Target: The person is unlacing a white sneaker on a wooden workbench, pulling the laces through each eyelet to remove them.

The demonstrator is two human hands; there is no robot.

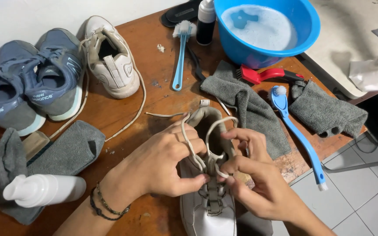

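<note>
I log a white shoe (208, 209) with beige laces (192, 146), a blue basin (285, 41), grey cloths (250, 109), and a reddish-brown bench (154, 83).

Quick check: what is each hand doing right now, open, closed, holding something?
Left hand: closed, fingers pinching the lace of the white shoe.
Right hand: closed, pinching the same lace.

My left hand (160, 164) and right hand (252, 177) on the shoe (208, 205) before me, pair of sneakers (31, 85) far left, basin (267, 28) behind, long-handled brush (298, 137) right, foam bottle (44, 190) on cloth (73, 148) at left.
</note>
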